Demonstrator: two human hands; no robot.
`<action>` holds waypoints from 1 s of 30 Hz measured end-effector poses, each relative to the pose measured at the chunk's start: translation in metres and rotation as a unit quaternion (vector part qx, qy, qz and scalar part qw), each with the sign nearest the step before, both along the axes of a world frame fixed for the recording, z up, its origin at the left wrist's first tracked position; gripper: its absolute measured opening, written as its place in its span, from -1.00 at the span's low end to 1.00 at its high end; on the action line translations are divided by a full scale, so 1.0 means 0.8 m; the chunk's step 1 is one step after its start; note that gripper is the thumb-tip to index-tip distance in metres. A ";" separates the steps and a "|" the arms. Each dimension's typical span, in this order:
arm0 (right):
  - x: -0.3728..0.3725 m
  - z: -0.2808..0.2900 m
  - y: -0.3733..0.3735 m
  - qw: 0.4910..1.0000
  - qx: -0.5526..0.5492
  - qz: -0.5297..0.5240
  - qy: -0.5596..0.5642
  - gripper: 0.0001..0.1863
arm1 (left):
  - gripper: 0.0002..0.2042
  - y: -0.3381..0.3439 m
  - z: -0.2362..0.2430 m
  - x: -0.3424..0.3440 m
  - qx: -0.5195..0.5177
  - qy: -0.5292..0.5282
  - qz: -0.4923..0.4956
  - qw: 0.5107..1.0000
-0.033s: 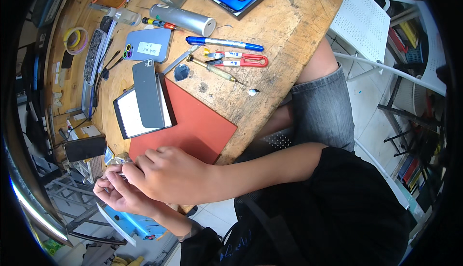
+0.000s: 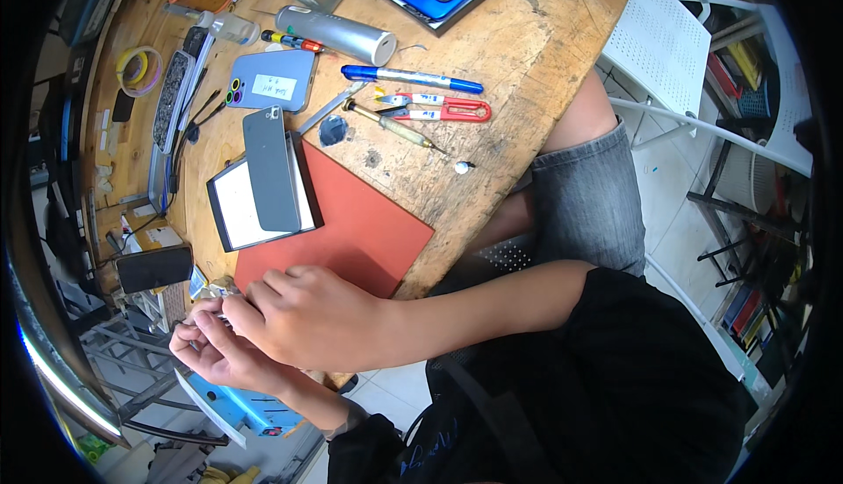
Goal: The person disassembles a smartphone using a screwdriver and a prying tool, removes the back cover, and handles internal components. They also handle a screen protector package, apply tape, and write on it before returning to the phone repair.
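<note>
My right hand point(image 2: 303, 319) reaches across from the right, its fingers curled and closed, over the near edge of a red-brown mat point(image 2: 351, 212). Just below and left of it is my left hand point(image 2: 219, 357), with thumb and fingers drawn together in a pinch. The fingertips of both hands meet around something small that they mostly hide; I cannot make out what it is. Beyond the hands a dark grey phone point(image 2: 270, 176) lies across an open shallow box point(image 2: 237, 207) with a white inside. The box rests partly on the mat.
On the wooden bench point(image 2: 518, 54) lie red-handled snips point(image 2: 461, 110), a blue pen point(image 2: 413, 78), a thin screwdriver point(image 2: 386, 124), a silver cylinder point(image 2: 338, 34) and a blue-grey phone point(image 2: 272, 78). A black phone point(image 2: 154, 269) stands left of my hands. A white perforated chair point(image 2: 654, 45) is at right.
</note>
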State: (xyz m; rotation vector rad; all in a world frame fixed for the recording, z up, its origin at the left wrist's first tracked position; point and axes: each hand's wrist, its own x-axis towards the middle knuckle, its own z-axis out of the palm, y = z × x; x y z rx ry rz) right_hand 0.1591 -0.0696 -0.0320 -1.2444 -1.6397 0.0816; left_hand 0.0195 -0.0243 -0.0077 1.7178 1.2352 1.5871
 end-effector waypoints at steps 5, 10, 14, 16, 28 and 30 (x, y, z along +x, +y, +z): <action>-0.007 -0.001 0.003 1.000 0.016 -0.013 0.005 -0.72 | -0.82 -0.002 0.001 0.004 0.037 0.046 0.023 0.998; -0.004 0.004 0.006 0.999 0.009 -0.002 0.031 -0.78 | -0.82 -0.004 0.002 0.001 0.023 0.026 0.006 0.999; 0.017 0.009 0.006 0.990 -0.064 0.106 0.072 -0.70 | -0.80 -0.005 0.004 -0.004 0.026 0.038 0.000 0.999; 0.029 0.010 0.008 0.982 -0.099 0.152 0.057 -0.66 | -0.80 -0.007 0.004 -0.005 0.021 0.033 -0.008 0.999; 0.039 0.013 0.012 0.955 -0.170 0.206 0.126 -0.77 | -0.76 -0.008 0.010 -0.002 0.010 0.011 -0.030 0.999; 0.034 0.011 0.010 0.962 -0.138 0.179 0.151 -0.78 | -0.76 -0.009 0.011 -0.006 0.000 0.035 -0.022 0.999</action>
